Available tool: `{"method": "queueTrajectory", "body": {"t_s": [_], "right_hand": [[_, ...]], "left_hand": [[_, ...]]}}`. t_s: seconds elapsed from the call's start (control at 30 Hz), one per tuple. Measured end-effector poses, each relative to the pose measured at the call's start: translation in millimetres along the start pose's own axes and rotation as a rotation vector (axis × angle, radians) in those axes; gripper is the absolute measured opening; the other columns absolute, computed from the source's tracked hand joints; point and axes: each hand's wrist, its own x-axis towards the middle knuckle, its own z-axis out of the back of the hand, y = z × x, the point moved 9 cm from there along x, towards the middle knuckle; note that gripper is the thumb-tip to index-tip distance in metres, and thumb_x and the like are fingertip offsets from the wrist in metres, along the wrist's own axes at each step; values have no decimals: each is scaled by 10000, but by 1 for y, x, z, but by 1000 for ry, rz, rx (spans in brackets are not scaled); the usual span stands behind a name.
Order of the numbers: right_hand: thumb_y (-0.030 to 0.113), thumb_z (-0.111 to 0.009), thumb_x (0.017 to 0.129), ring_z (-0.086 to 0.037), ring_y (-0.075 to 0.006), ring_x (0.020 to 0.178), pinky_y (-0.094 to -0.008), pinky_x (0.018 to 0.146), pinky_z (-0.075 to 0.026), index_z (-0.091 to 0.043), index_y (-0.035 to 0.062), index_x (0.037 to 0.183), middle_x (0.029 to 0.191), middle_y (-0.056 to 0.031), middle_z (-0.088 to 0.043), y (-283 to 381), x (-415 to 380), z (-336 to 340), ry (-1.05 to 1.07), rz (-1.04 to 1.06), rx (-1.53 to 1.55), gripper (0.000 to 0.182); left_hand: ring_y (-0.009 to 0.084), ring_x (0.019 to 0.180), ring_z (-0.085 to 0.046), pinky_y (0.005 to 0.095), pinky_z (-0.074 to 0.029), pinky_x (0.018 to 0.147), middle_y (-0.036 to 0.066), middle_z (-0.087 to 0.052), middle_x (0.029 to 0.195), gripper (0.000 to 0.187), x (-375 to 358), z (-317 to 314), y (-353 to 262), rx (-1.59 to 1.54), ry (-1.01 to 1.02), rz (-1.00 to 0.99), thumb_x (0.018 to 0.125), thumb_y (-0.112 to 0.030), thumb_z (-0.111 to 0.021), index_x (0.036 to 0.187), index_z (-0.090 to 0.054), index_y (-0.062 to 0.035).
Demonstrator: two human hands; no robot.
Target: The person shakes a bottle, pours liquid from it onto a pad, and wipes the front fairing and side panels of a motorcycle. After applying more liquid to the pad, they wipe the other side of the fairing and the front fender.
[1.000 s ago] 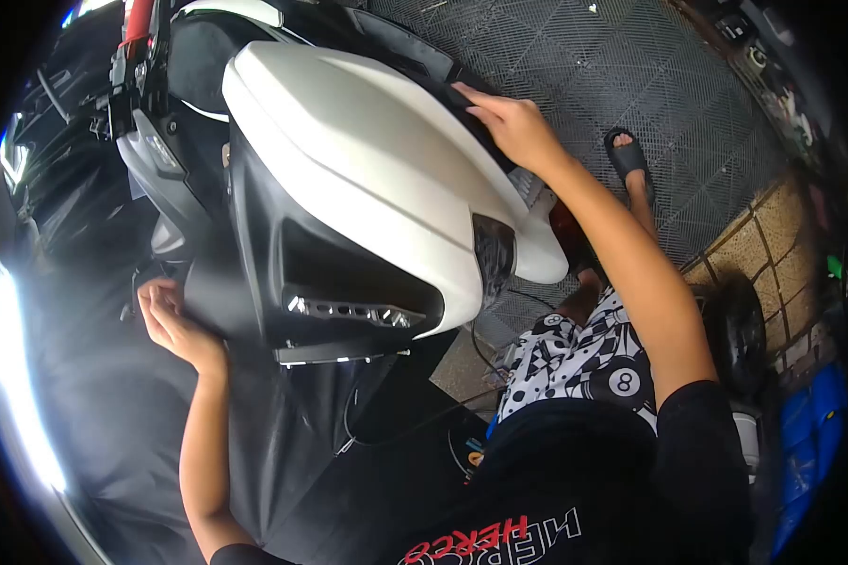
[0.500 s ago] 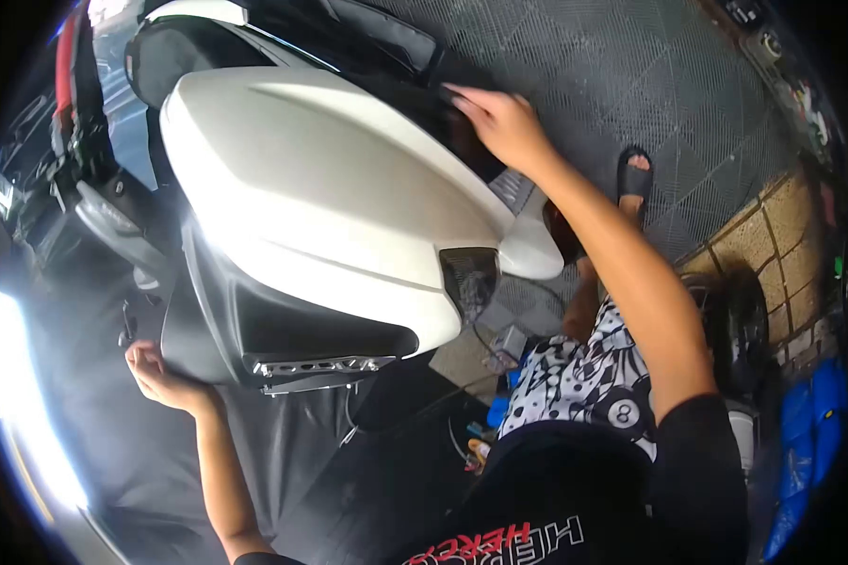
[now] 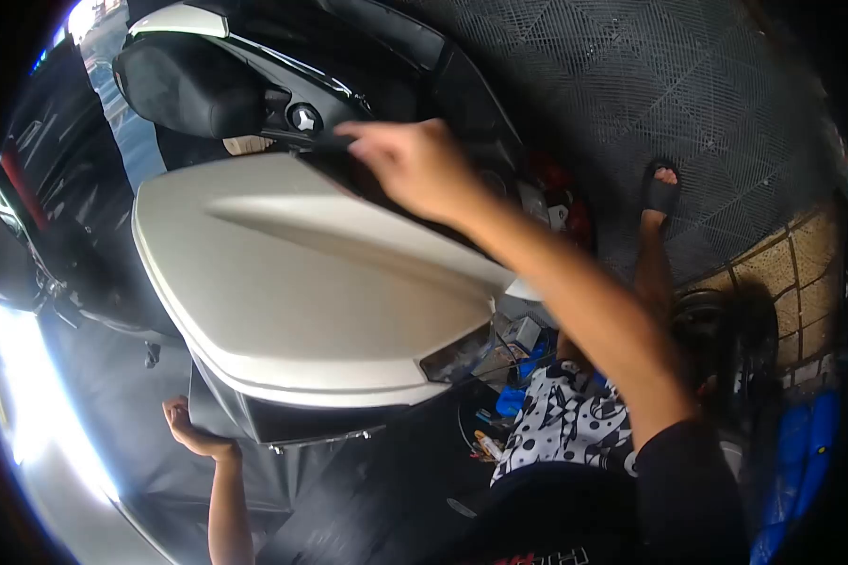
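A large white scooter fairing panel (image 3: 292, 282) with black lower and inner parts fills the middle of the view. A clear light lens (image 3: 457, 358) sits at its right end, and a metal bracket strip shows along its underside. At the lower left, my left hand (image 3: 198, 428) is closed around the corner of the black lower part. Across the top reaches my right hand (image 3: 410, 169), blurred by motion, its fingers pinched at the panel's dark upper edge. Behind the panel stands a scooter (image 3: 415, 75) with a black seat (image 3: 188, 80) and a round cap (image 3: 303, 118).
Grey patterned tiles (image 3: 631, 85) cover the floor at the upper right. A sandalled foot (image 3: 662, 188) rests on them. Small tools (image 3: 485, 443) and a box lie below the lens. Blue objects (image 3: 801, 461) stand at the right edge, near brown tiles (image 3: 763, 273).
The panel has tilted and shifted down in view, uncovering more of the scooter's seat and the round cap. My right hand has moved left; my left hand has moved lower with the panel.
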Motion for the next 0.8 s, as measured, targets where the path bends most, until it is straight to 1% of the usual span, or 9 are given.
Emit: {"method": "queueTrajectory", "body": {"t_s": [0.03, 0.1, 0.2, 0.3, 0.47, 0.57, 0.63, 0.7, 0.8], "right_hand": [[100, -682, 966, -650, -144, 602, -311, 561, -508, -716, 68, 1273, 978, -209, -749, 24, 1, -8, 32, 41, 103, 310], [-17, -642, 929, -677, -287, 1208, -390, 1056, -545, -636, 13, 1350, 1297, -161, -693, 61, -26, 3, -51, 262, -3, 422], [-83, -605, 922, -587, -265, 1336, -400, 1147, -479, -621, 30, 1377, 1426, -158, -612, 39, -88, 37, 28, 178, -246, 469], [-117, -568, 927, -573, -293, 1342, -412, 1109, -520, -605, 35, 1398, 1430, -155, -608, -15, -134, 91, -13, -109, -216, 496], [-43, -663, 900, -642, -332, 1244, -405, 981, -580, -625, 41, 1357, 1376, -196, -634, -10, -105, 86, -183, -87, -197, 466], [-70, -645, 902, -618, -319, 1289, -419, 1095, -510, -619, 12, 1365, 1405, -178, -623, 31, -102, 71, -129, 90, -137, 471], [-110, -599, 913, -569, -315, 1344, -426, 1150, -478, -588, 37, 1421, 1424, -161, -611, 18, -148, 93, -83, 47, -262, 529], [-117, -594, 912, -573, -315, 1335, -413, 1121, -508, -591, 26, 1410, 1432, -167, -599, 7, -160, 113, -150, 21, -281, 518], [-94, -607, 918, -609, -305, 1296, -405, 1026, -571, -606, 19, 1389, 1423, -165, -608, -19, -127, 116, -230, -66, -191, 485]], "left_hand": [[182, 748, -415, 321, -366, 703, 61, -420, 834, 340, 3, -3, -2, -1, -6, -7, 982, -266, -355, 764, -401, -9], [189, 751, -407, 326, -356, 700, 68, -421, 829, 354, 0, -7, -15, 89, 122, -95, 989, -274, -349, 767, -391, -2], [183, 750, -394, 319, -343, 695, 65, -428, 824, 348, 1, -9, -15, 67, 171, -79, 989, -270, -347, 769, -393, -4], [180, 747, -395, 313, -342, 702, 65, -443, 825, 341, 1, -5, -13, 1, 129, 107, 988, -263, -342, 776, -409, -3], [185, 748, -409, 313, -341, 693, 76, -467, 826, 321, -3, -7, -35, 14, 149, -55, 967, -251, -383, 800, -447, 15], [188, 747, -423, 319, -347, 690, 82, -471, 825, 303, 4, -10, -39, 42, 155, -169, 958, -239, -403, 811, -456, 20], [211, 806, -517, 336, -426, 745, 105, -550, 903, 237, -9, -9, -66, 153, 224, -500, 948, -200, -456, 944, -503, 32], [232, 841, -529, 364, -439, 776, 125, -570, 948, 237, -13, -2, -52, 85, 275, -424, 928, -179, -528, 1011, -492, 40], [218, 931, -560, 357, -466, 856, 102, -572, 1004, 277, -9, 6, -42, 166, 204, -244, 991, -250, -426, 989, -540, 3]]}}
